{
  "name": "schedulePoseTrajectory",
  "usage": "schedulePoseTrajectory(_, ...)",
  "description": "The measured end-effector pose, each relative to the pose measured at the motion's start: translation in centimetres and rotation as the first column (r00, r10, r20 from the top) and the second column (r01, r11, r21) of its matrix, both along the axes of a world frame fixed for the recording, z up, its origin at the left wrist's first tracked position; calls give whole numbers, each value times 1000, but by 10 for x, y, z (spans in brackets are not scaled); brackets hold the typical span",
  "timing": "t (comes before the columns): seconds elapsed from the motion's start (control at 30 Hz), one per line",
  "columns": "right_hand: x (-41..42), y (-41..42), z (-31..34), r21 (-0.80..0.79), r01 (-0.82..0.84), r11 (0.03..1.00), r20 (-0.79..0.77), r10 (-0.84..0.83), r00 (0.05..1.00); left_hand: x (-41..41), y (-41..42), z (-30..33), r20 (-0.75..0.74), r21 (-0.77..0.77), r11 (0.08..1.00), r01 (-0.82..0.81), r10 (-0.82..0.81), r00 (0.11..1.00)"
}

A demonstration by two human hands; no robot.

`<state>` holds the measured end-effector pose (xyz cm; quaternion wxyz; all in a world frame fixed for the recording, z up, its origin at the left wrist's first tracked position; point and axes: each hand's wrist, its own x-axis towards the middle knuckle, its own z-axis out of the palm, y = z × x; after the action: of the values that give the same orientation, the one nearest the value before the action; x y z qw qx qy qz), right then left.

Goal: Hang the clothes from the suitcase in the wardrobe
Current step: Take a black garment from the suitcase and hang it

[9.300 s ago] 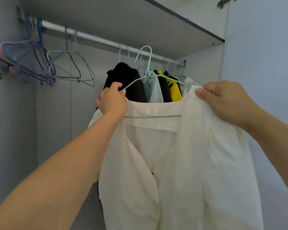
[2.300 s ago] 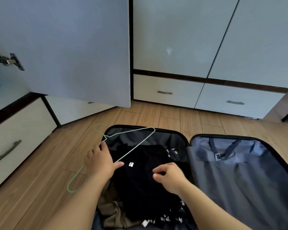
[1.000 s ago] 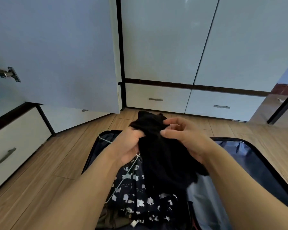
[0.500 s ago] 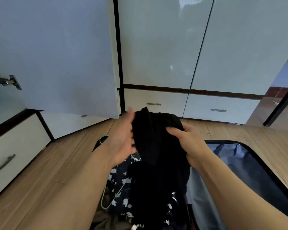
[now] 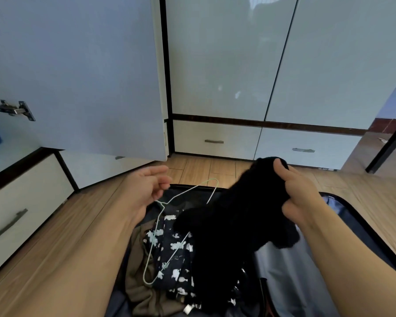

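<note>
My right hand [image 5: 303, 195] grips a bunched black garment [image 5: 226, 227] and holds it up over the open suitcase [image 5: 365, 227]. The cloth hangs from my fist down onto the clothes inside. My left hand [image 5: 146, 188] hovers over the suitcase's left edge with loosely curled fingers that hold nothing. Just below it a pale green wire hanger [image 5: 154, 234] lies across a dark garment with white prints [image 5: 172, 248]. An olive-brown garment [image 5: 140, 284] lies bunched at the suitcase's left side.
The open wardrobe door [image 5: 89, 76] stands at the left with a metal hinge [image 5: 15, 109] on it. Shut wardrobe doors [image 5: 226, 60] and white drawers [image 5: 215, 140] face me. A drawer front [image 5: 21, 202] is at the left. Wooden floor [image 5: 55, 236] surrounds the suitcase.
My left hand has let go of the black garment and moved left. My right hand has carried the garment to the right, which uncovered the hanger and the printed garment.
</note>
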<state>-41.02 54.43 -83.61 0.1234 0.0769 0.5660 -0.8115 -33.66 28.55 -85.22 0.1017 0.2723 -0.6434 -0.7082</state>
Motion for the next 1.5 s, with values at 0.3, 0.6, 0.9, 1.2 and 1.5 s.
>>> schedulePoseTrajectory(0.3,26,-44,5,269,-676,686,-94,717,691,-5,43,-8,54,384,793,474,-531,845)
schedulePoseTrajectory(0.6,7,-16,-28,444,-538,716,310,440,842,-5,28,-8,-93,206,894,399,-388,917)
schedulePoseTrajectory(0.9,14,-59,-45,58,-274,960,363,236,901,-6,44,-3,-157,153,724,672,-654,740)
schedulePoseTrajectory(1.2,6,-36,-37,-82,-183,980,78,190,979,10,17,-42,456,-50,619,784,-685,569)
schedulePoseTrajectory(1.5,20,-54,-36,341,-456,822,-30,495,869,-11,51,-31,95,174,900,399,-419,903)
